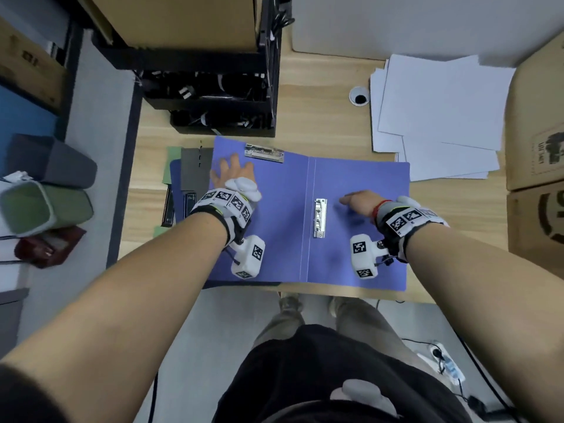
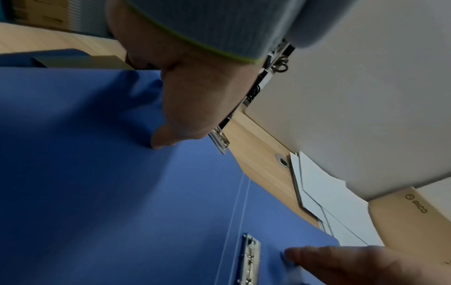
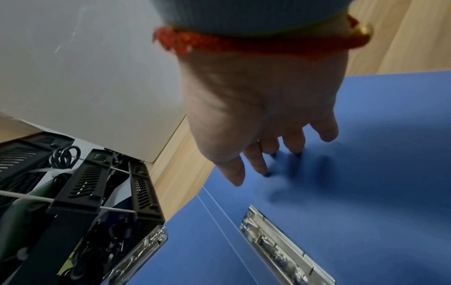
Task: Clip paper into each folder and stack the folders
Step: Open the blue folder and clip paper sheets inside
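Writing: "PICO" is read in the left wrist view on a tan curved band (image 2: pixel 415 207) at the right edge; black-and-white square markers are carried on the white wrist modules, and a dark print on the brown cardboard box (image 1: pixel 537 117) is too blurred to read.
Folder: a blue plastic folder (image 1: pixel 360 239) is laid open and flat on the light wooden desk (image 1: pixel 329 117), both leaves spread beneath the two hands.
Folder axis: its long axis runs from one hand to the other, and the spine fold crosses it between the hands, pointing away from the person.
Clips: a silver metal spring clip (image 1: pixel 319 218) is fixed along the spine, just inward of the right fingertips; a second silver clip (image 1: pixel 264 152) sits on the far edge of the left leaf, just beyond the left hand.
Left hand (image 1: pixel 233 174): fingers are spread flat on the left leaf, pressing; nothing is grasped.
Right hand (image 1: pixel 361 203): fingers are extended, tips touching the right leaf; nothing is grasped.
Paper: loose white sheets (image 1: pixel 436 117) are piled on the desk beyond the right hand, one corner under the folder's far right corner.
Beside left hand: green and grey folders (image 1: pixel 195 169) are partly covered by the blue one.
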`<state>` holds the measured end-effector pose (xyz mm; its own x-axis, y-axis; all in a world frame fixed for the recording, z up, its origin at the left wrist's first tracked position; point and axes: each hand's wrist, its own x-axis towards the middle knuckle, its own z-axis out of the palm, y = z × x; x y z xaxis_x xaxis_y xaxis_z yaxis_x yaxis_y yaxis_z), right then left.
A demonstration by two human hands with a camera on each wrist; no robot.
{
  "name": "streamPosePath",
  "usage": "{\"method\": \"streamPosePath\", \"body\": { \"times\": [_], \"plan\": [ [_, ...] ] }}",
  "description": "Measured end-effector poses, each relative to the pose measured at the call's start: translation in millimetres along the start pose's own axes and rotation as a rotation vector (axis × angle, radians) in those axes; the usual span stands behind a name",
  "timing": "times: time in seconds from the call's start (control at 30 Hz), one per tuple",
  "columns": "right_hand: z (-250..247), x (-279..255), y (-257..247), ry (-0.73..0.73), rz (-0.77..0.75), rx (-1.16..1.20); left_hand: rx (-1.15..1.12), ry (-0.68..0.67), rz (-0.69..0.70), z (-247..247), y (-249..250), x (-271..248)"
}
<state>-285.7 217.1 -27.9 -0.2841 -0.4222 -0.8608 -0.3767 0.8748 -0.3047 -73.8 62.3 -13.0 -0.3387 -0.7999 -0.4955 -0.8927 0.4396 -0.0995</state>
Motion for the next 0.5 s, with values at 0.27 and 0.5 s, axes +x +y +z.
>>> {"method": "streamPosePath", "body": {
  "times": [0.27,0.5],
  "plan": [
    [-64.5,12.0,30.6,0.153,0.054,0.670,-0.112,-0.006,0.260,-39.0,95.2,22.2],
    [-175.0,37.4,83.9,0.214,0.160,1.297,-0.231,-0.086,0.380,-58.8,226.9,39.3]
  ]
}}
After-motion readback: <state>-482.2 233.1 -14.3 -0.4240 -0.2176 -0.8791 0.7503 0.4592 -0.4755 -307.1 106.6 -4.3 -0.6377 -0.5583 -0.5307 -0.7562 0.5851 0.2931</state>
